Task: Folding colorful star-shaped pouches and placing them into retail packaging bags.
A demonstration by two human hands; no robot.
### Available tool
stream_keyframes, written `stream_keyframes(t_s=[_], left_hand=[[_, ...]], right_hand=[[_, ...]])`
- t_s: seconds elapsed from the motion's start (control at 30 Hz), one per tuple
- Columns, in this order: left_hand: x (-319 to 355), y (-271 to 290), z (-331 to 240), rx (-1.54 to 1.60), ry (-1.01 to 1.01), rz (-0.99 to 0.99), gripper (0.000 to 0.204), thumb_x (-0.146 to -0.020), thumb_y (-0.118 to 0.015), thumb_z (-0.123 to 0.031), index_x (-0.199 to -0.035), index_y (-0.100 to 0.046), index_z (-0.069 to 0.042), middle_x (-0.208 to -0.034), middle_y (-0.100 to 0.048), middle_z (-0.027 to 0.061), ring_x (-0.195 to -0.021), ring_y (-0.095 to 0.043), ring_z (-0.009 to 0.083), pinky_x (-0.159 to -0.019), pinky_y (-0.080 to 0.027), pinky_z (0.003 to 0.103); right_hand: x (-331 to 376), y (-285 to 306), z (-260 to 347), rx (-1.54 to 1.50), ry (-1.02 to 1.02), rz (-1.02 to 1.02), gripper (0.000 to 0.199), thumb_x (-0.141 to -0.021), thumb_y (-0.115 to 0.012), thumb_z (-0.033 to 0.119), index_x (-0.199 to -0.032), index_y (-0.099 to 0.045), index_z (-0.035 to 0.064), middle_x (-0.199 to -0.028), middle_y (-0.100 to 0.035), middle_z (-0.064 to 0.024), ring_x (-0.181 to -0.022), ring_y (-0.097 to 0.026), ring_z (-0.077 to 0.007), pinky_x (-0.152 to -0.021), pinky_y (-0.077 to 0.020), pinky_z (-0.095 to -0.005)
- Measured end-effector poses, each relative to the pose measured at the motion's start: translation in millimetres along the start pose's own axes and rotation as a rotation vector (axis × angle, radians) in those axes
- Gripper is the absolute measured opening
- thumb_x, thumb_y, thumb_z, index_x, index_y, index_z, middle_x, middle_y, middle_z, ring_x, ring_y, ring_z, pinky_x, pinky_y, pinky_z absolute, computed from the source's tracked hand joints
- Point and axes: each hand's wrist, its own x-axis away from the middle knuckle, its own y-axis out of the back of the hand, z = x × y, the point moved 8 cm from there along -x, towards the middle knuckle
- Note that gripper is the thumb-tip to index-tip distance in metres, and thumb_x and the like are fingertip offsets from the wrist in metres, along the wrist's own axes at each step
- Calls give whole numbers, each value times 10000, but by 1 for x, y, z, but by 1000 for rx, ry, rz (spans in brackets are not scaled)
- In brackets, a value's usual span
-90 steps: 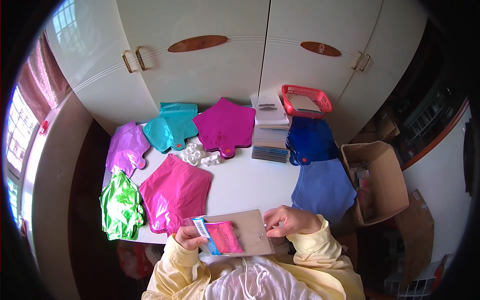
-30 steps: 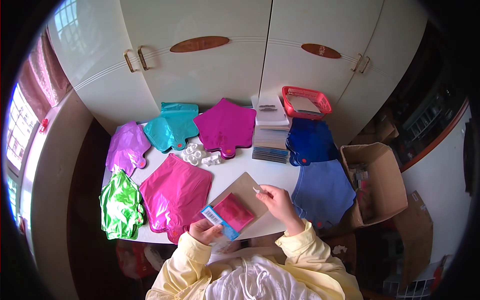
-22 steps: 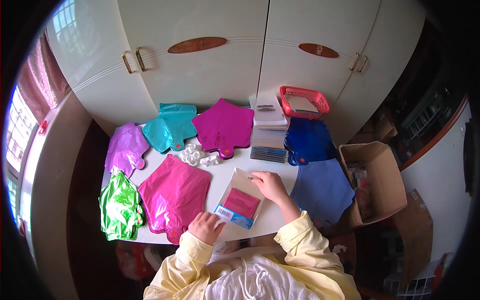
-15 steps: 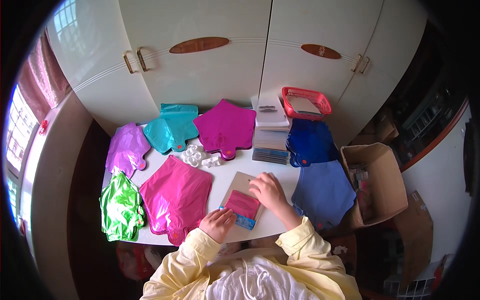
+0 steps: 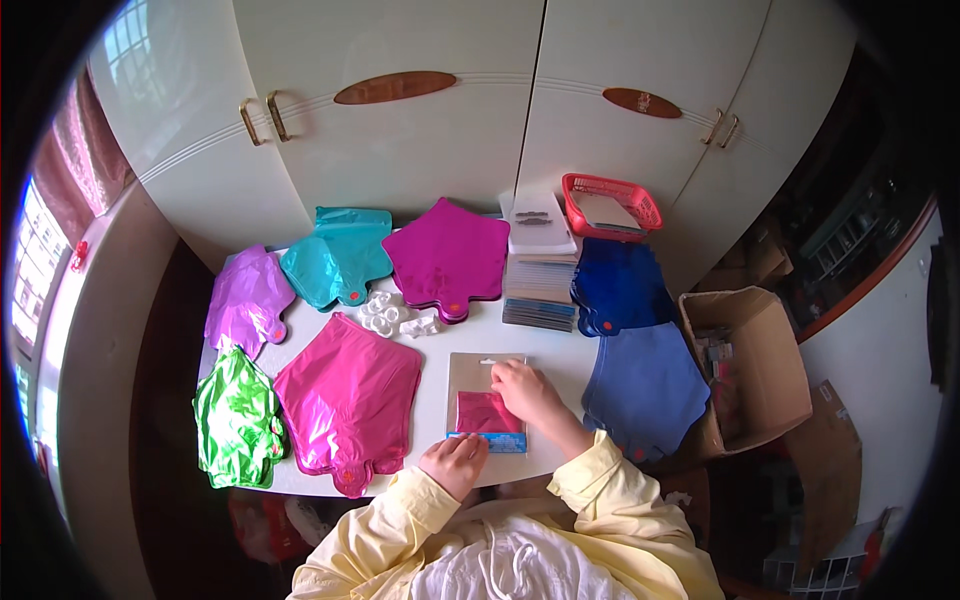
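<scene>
A flat, glossy clear packet point(image 5: 486, 398) with a red insert lies on the white counter point(image 5: 545, 345), the right hand point(image 5: 527, 390) pressing spread fingers on it, the left hand point(image 5: 455, 463) curled at its lower edge, shiny foil balloons point(image 5: 350, 400) fanned before cream cupboard doors point(image 5: 400, 150).

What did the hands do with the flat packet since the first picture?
The clear packet with the pink balloon folded inside was held up near the body; it has moved forward and now lies flat on the white table. The right hand presses on top of it, and the left hand rests at its near edge. The foil balloons, the red basket and the cardboard box stayed put.
</scene>
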Motion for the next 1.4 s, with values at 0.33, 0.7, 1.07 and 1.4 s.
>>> stream_keyframes(t_s=[0.33, 0.7, 1.07, 1.4], left_hand=[[-10, -14, 6, 25, 83, -25, 201, -711, -599, -130, -906, -612, -83, -1056, -616, 82, -772, -620, 183, -630, -534, 310], [-21, -17, 7, 3, 25, 69, 152, -731, -602, -136, -875, -573, -95, -1036, -627, 76, -742, -608, 177, -588, -539, 309], [-22, -16, 7, 8, 1, 48, 154, -713, -596, -134, -861, -578, -97, -974, -612, 59, -756, -592, 178, -580, -541, 306], [-23, -17, 6, 5, 0, 45, 139, -725, -609, -131, -858, -580, -100, -1010, -634, 62, -748, -605, 174, -596, -535, 302]], right_hand=[[-105, 63, -81, 273, 13, -162, 97, -793, -554, 45, -838, -640, 48, -884, -621, -133, -904, -594, -336, -780, -485, -416], [-121, 50, -95, 285, -49, 89, 124, -802, -529, 56, -867, -635, 59, -940, -623, -161, -908, -608, -355, -793, -494, -435], [-117, 56, -106, 322, -141, 140, 114, -806, -560, 101, -842, -652, 45, -951, -632, -167, -933, -612, -343, -831, -498, -426], [-109, 89, -90, 309, -79, -40, 113, -788, -667, 183, -816, -627, 80, -818, -653, -123, -863, -620, -310, -754, -477, -418]])
